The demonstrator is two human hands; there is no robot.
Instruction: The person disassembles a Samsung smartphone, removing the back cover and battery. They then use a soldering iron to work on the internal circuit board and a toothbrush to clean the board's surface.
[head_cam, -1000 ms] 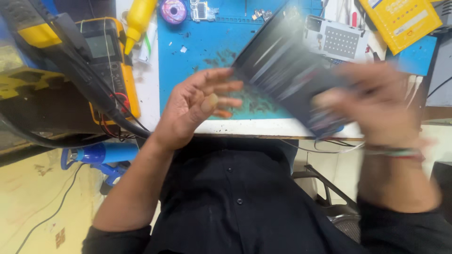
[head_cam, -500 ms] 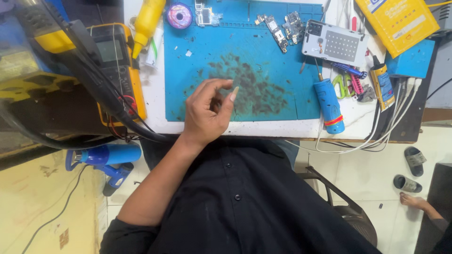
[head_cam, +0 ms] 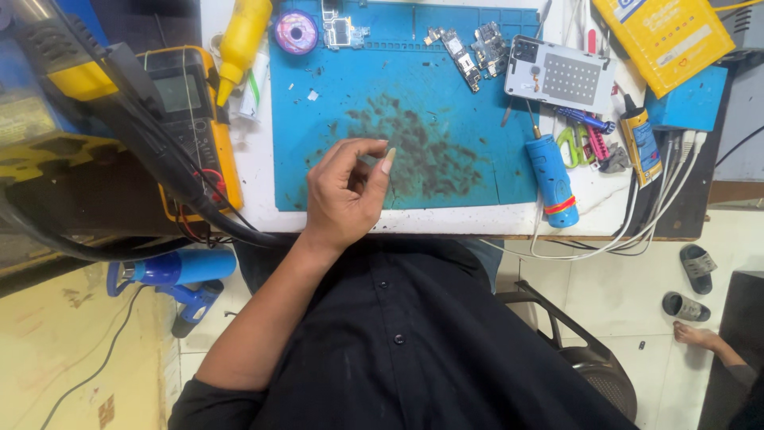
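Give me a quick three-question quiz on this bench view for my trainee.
1. True or false: the left hand grips the blue screwdriver.
2. Which lies on the blue work mat? A) circuit boards B) yellow multimeter C) yellow box
3. Fill in: the yellow squeeze bottle lies just ____ of the mat.

Key: 1 false, the hand is empty over the mat's near edge; 2 A; 3 left.

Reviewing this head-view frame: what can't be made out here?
- Right hand: out of the head view entirely.
- Left hand: curled fingertips hide whether it pinches anything; too small to tell.
- Yellow rectangular box: cut off by the top edge.
- Yellow squeeze bottle: top cut off by the edge.
- Small circuit boards on the blue work mat: details too small.
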